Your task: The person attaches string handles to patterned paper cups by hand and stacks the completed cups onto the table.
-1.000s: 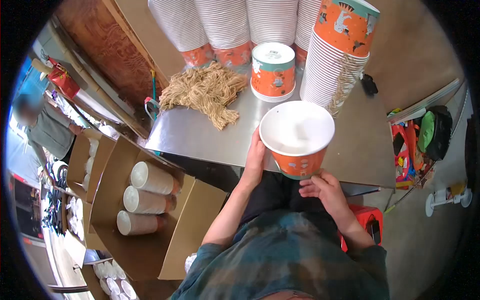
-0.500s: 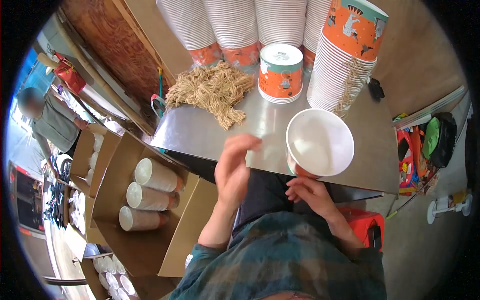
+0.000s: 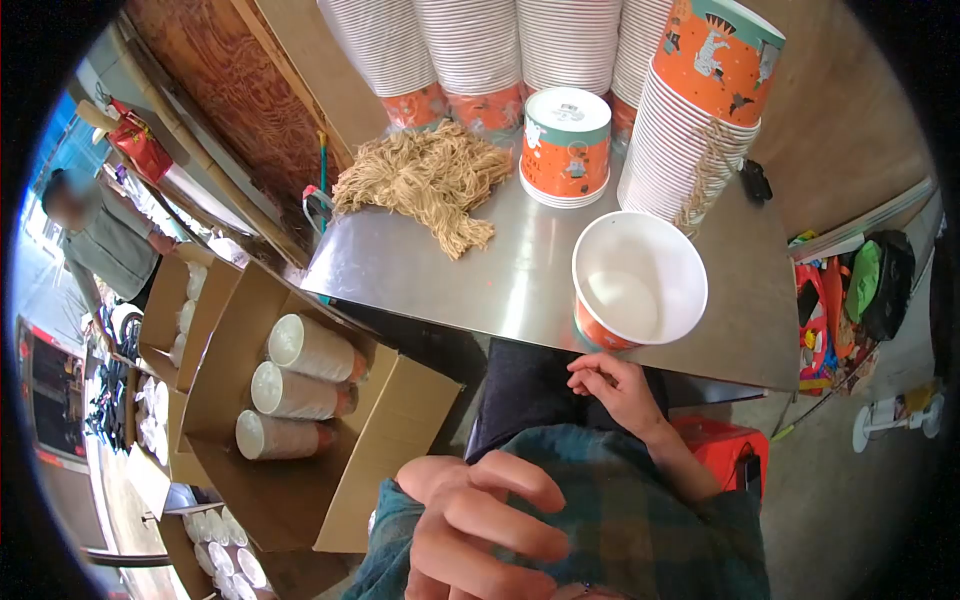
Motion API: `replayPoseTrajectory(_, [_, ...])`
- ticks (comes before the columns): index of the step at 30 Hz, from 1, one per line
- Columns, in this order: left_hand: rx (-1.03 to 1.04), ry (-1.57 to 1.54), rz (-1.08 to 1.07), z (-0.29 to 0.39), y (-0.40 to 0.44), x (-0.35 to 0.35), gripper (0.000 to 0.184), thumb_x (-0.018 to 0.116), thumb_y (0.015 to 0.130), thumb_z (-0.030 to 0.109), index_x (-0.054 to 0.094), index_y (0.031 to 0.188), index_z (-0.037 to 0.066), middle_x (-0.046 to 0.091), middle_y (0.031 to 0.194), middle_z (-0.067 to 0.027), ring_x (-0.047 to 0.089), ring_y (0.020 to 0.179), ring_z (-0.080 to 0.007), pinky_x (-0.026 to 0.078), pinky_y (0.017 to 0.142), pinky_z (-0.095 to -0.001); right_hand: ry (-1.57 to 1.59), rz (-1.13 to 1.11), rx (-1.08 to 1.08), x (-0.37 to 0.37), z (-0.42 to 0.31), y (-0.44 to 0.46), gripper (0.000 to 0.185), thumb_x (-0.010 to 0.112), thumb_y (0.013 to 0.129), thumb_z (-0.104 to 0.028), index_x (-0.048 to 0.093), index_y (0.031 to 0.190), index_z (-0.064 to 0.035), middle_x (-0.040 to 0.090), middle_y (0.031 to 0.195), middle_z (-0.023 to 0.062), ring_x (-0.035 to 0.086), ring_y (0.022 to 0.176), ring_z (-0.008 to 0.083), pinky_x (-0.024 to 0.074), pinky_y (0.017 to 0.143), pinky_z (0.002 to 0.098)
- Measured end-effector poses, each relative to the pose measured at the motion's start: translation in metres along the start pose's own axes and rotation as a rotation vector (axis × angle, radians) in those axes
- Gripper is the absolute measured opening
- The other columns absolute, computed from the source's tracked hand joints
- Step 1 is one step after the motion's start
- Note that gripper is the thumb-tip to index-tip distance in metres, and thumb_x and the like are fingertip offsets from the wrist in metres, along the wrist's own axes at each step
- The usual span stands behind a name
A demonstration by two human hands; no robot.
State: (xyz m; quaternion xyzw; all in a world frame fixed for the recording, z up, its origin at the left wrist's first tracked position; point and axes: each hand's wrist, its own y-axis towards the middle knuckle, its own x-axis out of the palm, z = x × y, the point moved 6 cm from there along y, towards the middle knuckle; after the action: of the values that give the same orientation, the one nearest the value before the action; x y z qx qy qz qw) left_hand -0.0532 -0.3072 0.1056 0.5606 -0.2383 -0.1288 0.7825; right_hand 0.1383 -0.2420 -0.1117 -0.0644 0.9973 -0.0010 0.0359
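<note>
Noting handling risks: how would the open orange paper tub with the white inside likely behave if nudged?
The tub looks thin-walled and empty, so probably light for its size. Its base seems narrower than its mouth, so a push near the rim could tip it. The shiny metal table suggests it might slide easily.
</note>
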Motion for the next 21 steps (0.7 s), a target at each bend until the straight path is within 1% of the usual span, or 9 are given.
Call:
replayPoseTrajectory(3, [0.146,0.179,-0.010,-0.014,0.006,-0.014,0.011,0.071,0.079,0.022,0.063,0.084,0.018,0.063,0.090,-0.0024,0.061,0.081,-0.0210,0.048,0.071,-0.0407,-0.041,0.074,-0.024,-0.016,0.011,-0.013,0.017,0.058,0.101,-0.007,0.068,0.110,0.0024,0.073,0.089,0.0082,0.070,0.082,0.0131,0.0572,0.076,0.0266])
replayPoseTrajectory(4, [0.197,0.245,-0.018,-0.014,0.004,-0.021,0.012,0.074,0.073,0.013,0.065,0.066,0.011,0.066,0.086,-0.0028,0.063,0.078,-0.0194,0.050,0.070,-0.0389,-0.040,0.124,-0.031,-0.020,0.007,-0.017,0.016,0.058,0.100,-0.007,0.069,0.108,0.0023,0.073,0.087,0.0085,0.070,0.080,0.0135,0.0569,0.075,0.0261])
replayPoseTrajectory(5, [-0.026,0.559,-0.017,-0.031,-0.015,-0.045,0.012,0.074,0.069,0.002,0.067,0.073,0.011,0.066,0.088,-0.0057,0.062,0.082,-0.0215,0.049,0.070,-0.0385,-0.048,0.149,-0.053,-0.026,0.003,-0.019,0.016,0.058,0.100,-0.007,0.069,0.108,0.0025,0.073,0.087,0.0091,0.070,0.080,0.0134,0.0570,0.075,0.0262])
replayPoseTrajectory(6, [-0.109,1.137,-0.448,-0.048,0.018,-0.037,0.015,0.072,0.068,-0.003,0.068,0.078,0.008,0.067,0.092,-0.0092,0.062,0.086,-0.0254,0.049,0.071,-0.0394,-0.055,0.173,-0.075,-0.031,-0.001,-0.022,0.016,0.058,0.101,-0.007,0.069,0.108,0.0028,0.073,0.087,0.0097,0.070,0.079,0.0134,0.0570,0.075,0.0262])
replayPoseTrajectory(7, [-0.081,0.811,-0.215,-0.083,0.012,-0.076,0.016,0.069,0.073,-0.005,0.068,0.085,0.005,0.067,0.092,-0.0103,0.062,0.090,-0.0296,0.049,0.076,-0.0412,-0.007,0.211,-0.069,-0.034,-0.007,-0.025,0.016,0.057,0.101,-0.006,0.068,0.108,0.0040,0.072,0.086,0.0096,0.069,0.078,0.0129,0.0571,0.075,0.0262])
replayPoseTrajectory(9, [-0.161,1.018,-0.117,-0.154,0.022,-0.135,0.013,0.074,0.079,0.002,0.069,0.090,0.004,0.066,0.093,-0.0108,0.060,0.089,-0.0297,0.046,0.084,-0.0400,0.025,0.260,-0.097,-0.041,-0.004,-0.030,0.016,0.056,0.101,-0.004,0.067,0.107,0.0051,0.071,0.085,0.0090,0.068,0.077,0.0126,0.0572,0.074,0.0260])
replayPoseTrajectory(13, [-0.331,1.426,-0.082,-0.266,0.017,-0.263,0.012,0.075,0.083,0.018,0.075,0.091,0.008,0.068,0.090,-0.0094,0.060,0.092,-0.0298,0.047,0.084,-0.0417,0.035,0.310,-0.108,-0.045,-0.003,-0.034,0.016,0.055,0.102,-0.005,0.067,0.107,0.0052,0.070,0.084,0.0082,0.067,0.075,0.0114,0.0566,0.073,0.0252])
replayPoseTrajectory(17, [-0.415,1.529,-0.209,-0.306,0.013,-0.279,0.019,0.076,0.082,0.029,0.079,0.092,0.014,0.068,0.091,-0.0069,0.059,0.097,-0.0289,0.045,0.088,-0.0426,0.016,0.313,-0.080,-0.047,0.005,-0.033,0.017,0.055,0.103,-0.009,0.065,0.109,0.0038,0.067,0.085,0.0061,0.064,0.075,0.0113,0.0537,0.073,0.0244])
replayPoseTrajectory(21, [-0.436,1.502,-0.215,-0.323,0.003,-0.278,0.014,0.075,0.083,0.026,0.079,0.090,0.015,0.067,0.096,-0.0040,0.057,0.099,-0.0280,0.041,0.091,-0.0418,0.009,0.316,-0.088,-0.048,0.009,-0.030,0.018,0.055,0.104,-0.010,0.065,0.109,0.0040,0.067,0.084,0.0062,0.064,0.076,0.0111,0.0536,0.072,0.0243])
